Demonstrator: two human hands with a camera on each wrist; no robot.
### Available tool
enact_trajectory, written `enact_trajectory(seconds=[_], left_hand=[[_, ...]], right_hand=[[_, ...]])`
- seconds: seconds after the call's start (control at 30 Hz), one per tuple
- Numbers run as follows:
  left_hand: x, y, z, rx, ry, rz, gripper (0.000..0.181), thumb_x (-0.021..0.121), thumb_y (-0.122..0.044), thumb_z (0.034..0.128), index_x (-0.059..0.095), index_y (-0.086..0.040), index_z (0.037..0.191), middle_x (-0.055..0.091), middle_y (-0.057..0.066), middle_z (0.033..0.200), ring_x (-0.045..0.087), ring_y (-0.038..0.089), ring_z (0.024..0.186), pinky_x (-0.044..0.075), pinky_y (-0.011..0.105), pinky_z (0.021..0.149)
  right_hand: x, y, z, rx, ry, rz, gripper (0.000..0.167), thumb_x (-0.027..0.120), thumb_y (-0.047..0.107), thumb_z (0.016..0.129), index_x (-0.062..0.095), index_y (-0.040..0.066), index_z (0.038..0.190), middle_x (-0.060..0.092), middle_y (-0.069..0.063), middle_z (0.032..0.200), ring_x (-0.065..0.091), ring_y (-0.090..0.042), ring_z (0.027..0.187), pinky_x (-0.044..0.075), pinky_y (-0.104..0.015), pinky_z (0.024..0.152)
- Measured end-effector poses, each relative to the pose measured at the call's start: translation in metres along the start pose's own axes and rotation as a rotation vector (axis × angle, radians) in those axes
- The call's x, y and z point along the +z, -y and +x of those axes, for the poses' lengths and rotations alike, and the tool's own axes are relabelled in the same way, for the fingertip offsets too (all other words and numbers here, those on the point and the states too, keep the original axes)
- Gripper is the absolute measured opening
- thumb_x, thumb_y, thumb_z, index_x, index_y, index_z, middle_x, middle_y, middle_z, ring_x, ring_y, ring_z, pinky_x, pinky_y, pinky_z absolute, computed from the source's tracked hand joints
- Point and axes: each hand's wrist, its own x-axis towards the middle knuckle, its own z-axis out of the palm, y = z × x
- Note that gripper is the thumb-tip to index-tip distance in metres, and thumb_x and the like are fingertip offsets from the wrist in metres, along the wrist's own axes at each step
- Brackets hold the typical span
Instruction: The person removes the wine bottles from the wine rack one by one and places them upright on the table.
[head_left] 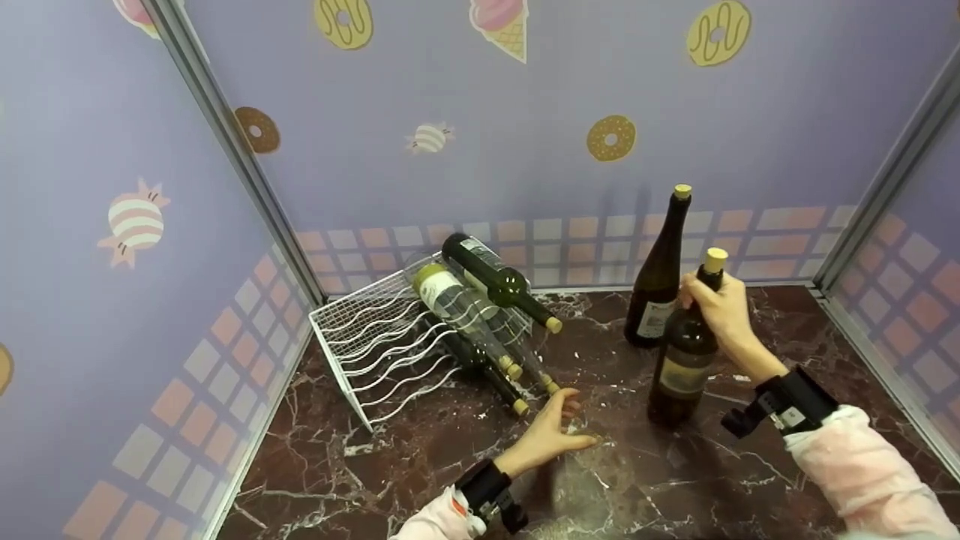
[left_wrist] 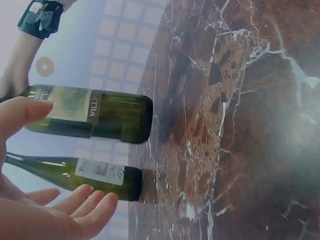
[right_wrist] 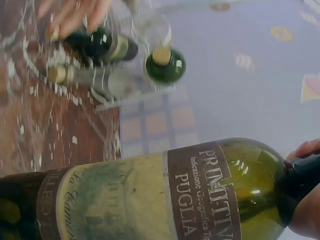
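My right hand (head_left: 720, 304) grips the neck of a dark wine bottle (head_left: 682, 364), upright with a yellow cork and a pale label. Its label, reading "PRIMITIVO PUGLIA", fills much of the right wrist view. Whether its base touches the tabletop I cannot tell. My left hand (head_left: 547, 436) is empty, thumb and fingers spread, beside the corked ends of bottles lying in a white wire rack (head_left: 352, 375). Those are clear bottles (head_left: 457, 304) and dark ones, including a green bottle (head_left: 491, 274) on top. Behind the gripped bottle stands a second dark bottle (head_left: 656, 289).
The dark red marbled tabletop (head_left: 420, 480) has white veins. Patterned lilac panels (head_left: 480, 150) enclose it at the back and both sides, joined by metal posts. The rack stands at the left back, close to the walls.
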Motion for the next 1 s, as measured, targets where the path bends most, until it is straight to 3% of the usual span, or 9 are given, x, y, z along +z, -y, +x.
enact_trajectory(seconds=[0.1,0.23,0.47,0.67,0.8,0.87,1.0], left_hand=[[-0.005,0.002,-0.005,0.008,0.007,-0.001,0.069,0.075,-0.012,0.0710,0.036,-0.001,0.126,0.048,0.012,0.111,0.049,0.030,0.101,0.044,0.028,0.079],[-0.013,0.006,-0.011,0.010,-0.006,0.015,0.066,0.075,-0.013,0.0715,0.037,-0.004,0.125,0.049,0.008,0.109,0.050,0.024,0.099,0.045,0.028,0.078],[-0.021,0.012,-0.021,-0.037,-0.022,-0.006,0.063,0.074,-0.014,0.0727,0.038,-0.004,0.123,0.049,0.004,0.109,0.050,0.019,0.097,0.045,0.029,0.078],[-0.022,0.012,-0.026,-0.046,-0.015,-0.015,0.061,0.074,-0.012,0.0730,0.038,-0.004,0.122,0.050,0.010,0.111,0.050,0.024,0.099,0.045,0.039,0.080],[-0.023,0.010,-0.029,-0.059,-0.019,-0.023,0.060,0.073,-0.009,0.0737,0.038,-0.004,0.122,0.049,0.005,0.109,0.050,0.023,0.098,0.046,0.038,0.079],[-0.026,-0.001,-0.033,-0.069,-0.022,-0.025,0.058,0.072,-0.006,0.0743,0.038,-0.002,0.121,0.050,0.007,0.109,0.050,0.024,0.097,0.046,0.034,0.078],[-0.033,-0.025,-0.040,-0.072,-0.024,-0.028,0.055,0.071,-0.003,0.0754,0.038,0.002,0.120,0.050,0.011,0.107,0.050,0.027,0.097,0.045,0.027,0.077]], right_hand=[[-0.010,-0.005,0.009,-0.015,-0.014,-0.059,0.021,0.053,-0.004,0.086,0.048,-0.017,0.071,0.051,-0.020,0.056,0.050,-0.016,0.049,0.042,-0.023,0.053],[-0.021,-0.014,0.022,-0.014,-0.063,-0.084,0.020,0.055,-0.003,0.085,0.050,-0.014,0.070,0.053,-0.014,0.055,0.050,-0.014,0.049,0.042,-0.021,0.052],[-0.034,-0.024,0.043,-0.037,-0.150,-0.090,0.018,0.056,-0.001,0.084,0.054,-0.013,0.070,0.054,-0.012,0.055,0.050,-0.015,0.050,0.041,-0.020,0.052],[-0.042,-0.034,0.055,-0.069,-0.194,-0.067,0.017,0.057,-0.001,0.085,0.054,-0.013,0.072,0.054,-0.014,0.056,0.051,-0.017,0.050,0.041,-0.022,0.053],[-0.047,-0.051,0.065,-0.053,-0.236,-0.044,0.016,0.059,0.002,0.084,0.056,-0.006,0.071,0.055,-0.010,0.057,0.052,-0.015,0.051,0.042,-0.021,0.054],[-0.049,-0.060,0.070,-0.034,-0.250,-0.049,0.014,0.060,0.003,0.085,0.056,-0.004,0.072,0.056,-0.008,0.058,0.052,-0.014,0.052,0.043,-0.021,0.054],[-0.042,-0.057,0.074,-0.048,-0.237,-0.099,0.015,0.060,0.005,0.085,0.055,-0.002,0.072,0.056,-0.005,0.058,0.053,-0.012,0.052,0.043,-0.020,0.054]])
